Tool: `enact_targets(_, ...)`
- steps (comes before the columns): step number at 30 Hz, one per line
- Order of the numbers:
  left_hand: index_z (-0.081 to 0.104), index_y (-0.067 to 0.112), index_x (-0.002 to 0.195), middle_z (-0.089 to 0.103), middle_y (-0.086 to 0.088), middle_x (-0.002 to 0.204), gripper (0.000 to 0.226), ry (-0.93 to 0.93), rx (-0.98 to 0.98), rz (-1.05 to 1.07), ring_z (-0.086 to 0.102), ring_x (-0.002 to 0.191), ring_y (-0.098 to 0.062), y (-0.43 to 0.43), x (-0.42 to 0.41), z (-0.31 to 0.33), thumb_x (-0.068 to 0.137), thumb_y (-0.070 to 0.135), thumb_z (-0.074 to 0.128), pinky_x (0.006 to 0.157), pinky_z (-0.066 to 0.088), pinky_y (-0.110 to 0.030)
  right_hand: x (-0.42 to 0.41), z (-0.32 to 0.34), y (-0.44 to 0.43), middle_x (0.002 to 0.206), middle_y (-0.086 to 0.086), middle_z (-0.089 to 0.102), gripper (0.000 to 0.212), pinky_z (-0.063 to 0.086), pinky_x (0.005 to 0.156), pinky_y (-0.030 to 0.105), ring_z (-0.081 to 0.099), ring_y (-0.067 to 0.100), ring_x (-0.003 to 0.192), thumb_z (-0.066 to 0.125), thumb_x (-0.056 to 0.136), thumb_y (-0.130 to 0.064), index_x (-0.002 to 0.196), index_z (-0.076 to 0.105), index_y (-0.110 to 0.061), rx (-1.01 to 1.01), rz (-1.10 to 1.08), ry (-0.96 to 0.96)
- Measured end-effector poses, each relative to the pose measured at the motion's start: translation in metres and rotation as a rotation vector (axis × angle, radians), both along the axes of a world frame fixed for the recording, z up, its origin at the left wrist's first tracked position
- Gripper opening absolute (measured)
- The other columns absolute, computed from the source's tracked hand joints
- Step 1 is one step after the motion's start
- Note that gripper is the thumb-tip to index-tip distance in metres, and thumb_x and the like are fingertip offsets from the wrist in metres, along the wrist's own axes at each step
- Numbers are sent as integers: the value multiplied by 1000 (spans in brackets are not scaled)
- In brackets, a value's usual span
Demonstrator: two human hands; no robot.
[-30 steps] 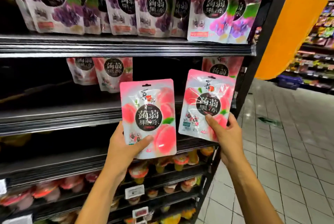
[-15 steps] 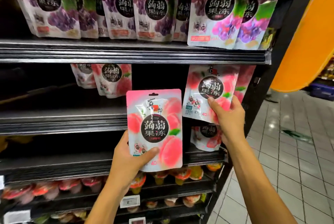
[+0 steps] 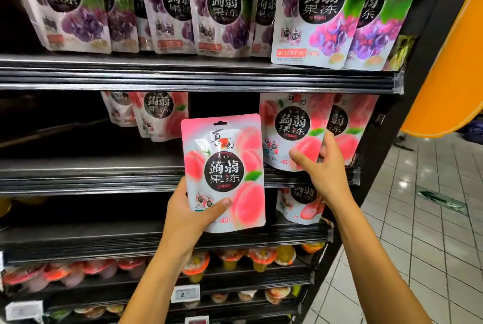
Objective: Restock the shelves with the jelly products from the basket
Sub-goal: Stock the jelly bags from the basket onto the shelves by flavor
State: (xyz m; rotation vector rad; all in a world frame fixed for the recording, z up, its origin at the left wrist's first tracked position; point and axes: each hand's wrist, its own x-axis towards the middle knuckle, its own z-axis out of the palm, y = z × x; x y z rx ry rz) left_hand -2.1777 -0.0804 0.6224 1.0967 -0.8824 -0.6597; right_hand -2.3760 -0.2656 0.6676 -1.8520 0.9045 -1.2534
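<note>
My left hand (image 3: 188, 215) grips the lower left corner of a pink peach jelly pouch (image 3: 224, 166), held upright in front of the middle shelf (image 3: 91, 176). My right hand (image 3: 322, 169) pinches the lower right corner of a second peach pouch (image 3: 290, 127), which stands on the right end of that shelf, in front of another peach pouch (image 3: 352, 127). Two more peach pouches (image 3: 159, 111) stand further back on the left. The basket is out of view.
Purple grape jelly pouches (image 3: 224, 7) fill the top shelf. One peach pouch (image 3: 300, 206) stands on the shelf below. Jelly cups (image 3: 258, 257) line the lower shelves with price tags (image 3: 186, 293). An orange pillar (image 3: 449, 67) and tiled aisle floor (image 3: 418, 232) lie to the right.
My right hand has carried its peach pouch up and back onto the right end of the middle shelf. My left hand with its pouch has risen slightly and the camera has moved closer.
</note>
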Motion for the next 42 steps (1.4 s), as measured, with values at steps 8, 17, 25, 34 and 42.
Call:
enact_targets(8,63,30,114,74,-3,110,64,35,-6,3,72,100,-23,-7,-2,0,57,24,92,74,60,-33,-12,-4,-9,96,4,69,44,51,71,27,64,18,84,84,73,-18,110,60,-16,-28,-36,29)
enact_targets(17,65,34,110,74,-2,109,58,-1,10,-2,72,98,-21,-1,7,2,60,22,90,73,59,-30,10,-4,-9,101,-2,71,50,57,85,38,68,15,95,83,74,-19,117,58,-18,-66,-111,73)
enact_targets(25,63,34,114,73,0,111,62,-50,4,-5,71,100,-20,-5,7,8,58,29,91,76,59,-31,-13,-3,-12,102,-6,71,51,56,87,36,67,9,97,84,74,-23,118,59,-18,-33,-127,92)
enact_targets(34,62,26,117,73,-1,111,62,-66,0,-39,71,101,-19,-16,0,19,63,19,90,76,58,-27,-9,5,24,107,-10,60,34,46,84,19,57,12,97,73,85,-27,117,62,-22,-215,-406,8)
enact_targets(42,58,19,122,72,-1,113,59,-116,6,-61,70,103,-18,-30,-6,33,70,11,85,82,58,-29,28,12,72,89,-7,76,13,54,75,18,71,5,86,69,90,-24,103,67,-26,148,285,-67)
